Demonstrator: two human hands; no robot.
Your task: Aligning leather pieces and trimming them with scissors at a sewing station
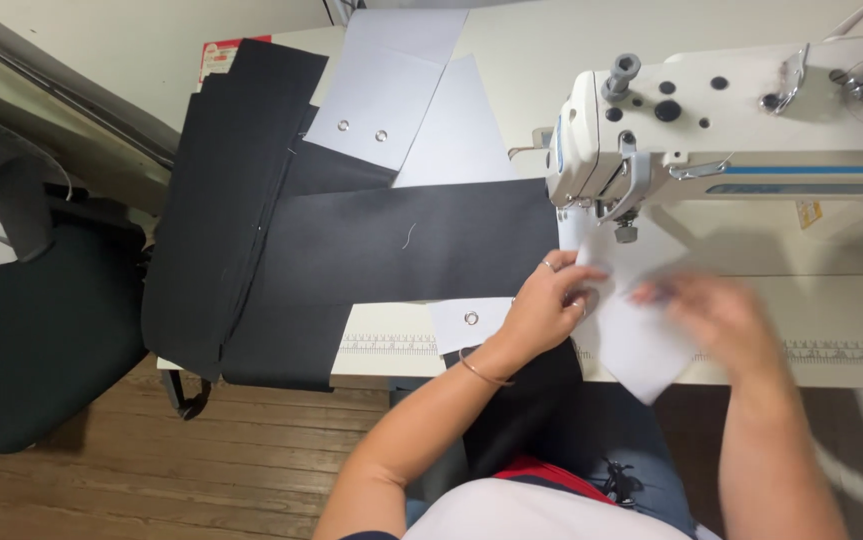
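My left hand point(546, 305) pinches the left edge of a white fabric piece point(636, 340) that lies on the table in front of the sewing machine needle area. A ring and a thin bracelet show on that hand and wrist. My right hand point(716, 310) is blurred with motion and rests on the right side of the same white piece. Long black fabric strips point(401, 240) stretch from under my left hand to the left across the table.
A white sewing machine point(731, 110) stands at the right on the white table point(851, 370), which has a ruler strip along its front. White panels with metal eyelets point(381, 100) and a black fabric pile point(221, 200) lie left. A black chair point(41, 320) stands on the wooden floor.
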